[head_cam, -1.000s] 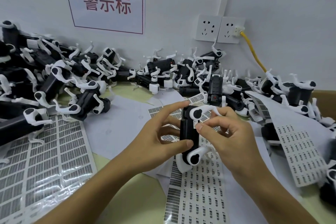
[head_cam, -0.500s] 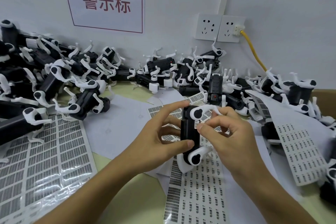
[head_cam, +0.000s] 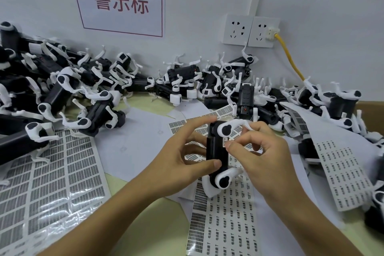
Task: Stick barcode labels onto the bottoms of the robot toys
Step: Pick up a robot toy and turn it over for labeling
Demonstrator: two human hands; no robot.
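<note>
- The robot toy [head_cam: 216, 151] stands on end in front of you, its black body's long axis running near-vertical in the view, one white leg at top right and one at bottom right. It is held above the label sheet [head_cam: 224, 220] on the table.
- The barcode label [head_cam: 224, 142] is a small white strip at the right edge of the black body, just under the upper leg joint. Whether it is fully stuck down you cannot tell from here.
- Your right hand [head_cam: 264, 158] is the nearer one to the label: thumb and forefinger are drawn narrow, tips meeting right at the strip, other fingers curled behind.
- Your left hand [head_cam: 178, 160] grips the body from the left, thumb across the lower front, forefinger reaching over the top end, middle fingers behind.
- The label lies to the left of your right fingertips, so pressing goes leftward into the body, against the left hand's hold.
- Outward: more sheets of labels [head_cam: 52, 176] lie at left and right, and a heap of robot toys [head_cam: 99, 89] runs along the wall.
</note>
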